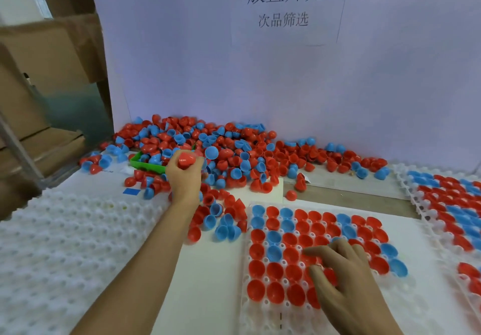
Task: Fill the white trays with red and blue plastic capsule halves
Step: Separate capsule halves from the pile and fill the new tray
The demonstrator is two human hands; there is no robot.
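White worktop backed by a pale partition. Along the left edge, empty dimpled trays are lying stacked, likely awaiting filling. Toward the far left corner, the left hand is curling around red capsule halves at the loose pile, apparently gathering stock. Near the front edge, the right hand is resting with fingers spread and relaxed, holding nothing, on the partly filled tray, probably steadying it. At the right edge, another filled tray is sitting aside.
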